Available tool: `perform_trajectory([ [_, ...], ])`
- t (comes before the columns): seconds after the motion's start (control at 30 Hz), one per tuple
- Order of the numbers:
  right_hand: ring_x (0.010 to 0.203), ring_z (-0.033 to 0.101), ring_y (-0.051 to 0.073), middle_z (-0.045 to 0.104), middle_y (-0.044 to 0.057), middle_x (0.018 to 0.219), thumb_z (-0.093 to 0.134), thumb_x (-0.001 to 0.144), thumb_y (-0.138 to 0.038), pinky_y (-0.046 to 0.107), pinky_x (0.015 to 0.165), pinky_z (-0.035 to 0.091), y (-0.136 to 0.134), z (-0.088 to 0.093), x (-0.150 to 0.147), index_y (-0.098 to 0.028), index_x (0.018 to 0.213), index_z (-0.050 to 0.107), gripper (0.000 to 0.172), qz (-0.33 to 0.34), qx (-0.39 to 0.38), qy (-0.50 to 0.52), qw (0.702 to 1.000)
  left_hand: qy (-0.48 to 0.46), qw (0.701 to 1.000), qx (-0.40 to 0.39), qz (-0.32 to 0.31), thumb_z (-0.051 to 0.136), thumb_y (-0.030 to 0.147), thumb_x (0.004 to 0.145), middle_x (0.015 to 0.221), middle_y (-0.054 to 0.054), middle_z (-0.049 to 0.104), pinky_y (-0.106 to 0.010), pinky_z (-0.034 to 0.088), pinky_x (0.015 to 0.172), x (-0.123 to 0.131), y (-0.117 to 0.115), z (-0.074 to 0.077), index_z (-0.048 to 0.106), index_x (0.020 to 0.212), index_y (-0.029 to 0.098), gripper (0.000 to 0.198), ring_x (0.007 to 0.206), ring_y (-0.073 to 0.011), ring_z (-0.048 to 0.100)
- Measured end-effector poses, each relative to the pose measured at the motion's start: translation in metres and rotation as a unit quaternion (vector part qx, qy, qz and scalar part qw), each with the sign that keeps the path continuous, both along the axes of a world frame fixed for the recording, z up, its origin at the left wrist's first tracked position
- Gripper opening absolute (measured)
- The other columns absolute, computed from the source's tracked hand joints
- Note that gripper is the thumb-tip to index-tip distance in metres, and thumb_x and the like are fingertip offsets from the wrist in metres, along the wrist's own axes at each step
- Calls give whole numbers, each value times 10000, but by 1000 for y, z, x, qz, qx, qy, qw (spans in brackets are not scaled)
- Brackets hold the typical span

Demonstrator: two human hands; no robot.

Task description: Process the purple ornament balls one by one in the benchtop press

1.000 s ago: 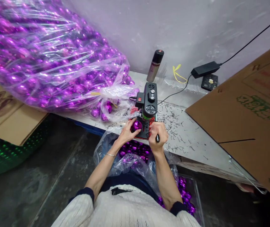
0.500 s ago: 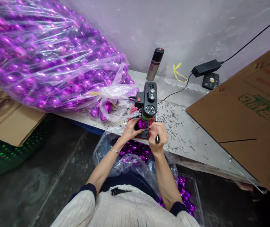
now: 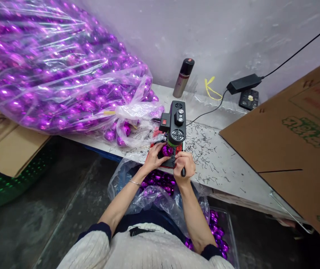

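Littered bench [image 3: 218, 157]: left hand [image 3: 156, 157] grip tight on purple ball [image 3: 166, 150], right hand [image 3: 184, 166] grip tight on lever [image 3: 182, 172]

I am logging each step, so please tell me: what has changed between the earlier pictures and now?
The left hand slid the purple ball rightward, under the machine head. The right hand stays closed on the lever handle; the bag of balls and spray can did not move.

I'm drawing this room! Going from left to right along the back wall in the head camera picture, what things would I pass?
bag of purple balls → spray can → yellow strip → black power adapter
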State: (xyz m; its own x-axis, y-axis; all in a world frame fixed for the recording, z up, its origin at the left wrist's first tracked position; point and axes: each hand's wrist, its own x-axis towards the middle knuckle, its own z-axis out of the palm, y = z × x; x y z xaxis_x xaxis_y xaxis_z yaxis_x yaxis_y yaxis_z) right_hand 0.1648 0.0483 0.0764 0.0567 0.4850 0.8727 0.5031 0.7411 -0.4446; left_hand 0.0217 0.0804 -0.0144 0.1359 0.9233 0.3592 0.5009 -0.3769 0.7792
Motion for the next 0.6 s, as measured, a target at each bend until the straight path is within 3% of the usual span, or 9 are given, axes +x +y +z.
perform_trajectory([
  [0.23,677,574,138,608,7,780,431,1020,-253,320,680,477,5,-19,0,-237,801,518,237,-3,13,19,1000,9,1000,5,1,777,448,863,1397,-155,622,-477,464,1116,0,-1,-3,555,1430,208,655,1322,-316,583],
  [0.6,642,545,127,550,-16,725,360,1045,-270,331,704,469,11,-30,-6,-239,772,464,294,-25,37,27,999,-4,1000,12,5,791,424,854,1366,-153,643,-482,473,1102,1,2,-3,571,1402,206,629,1299,-317,604],
])
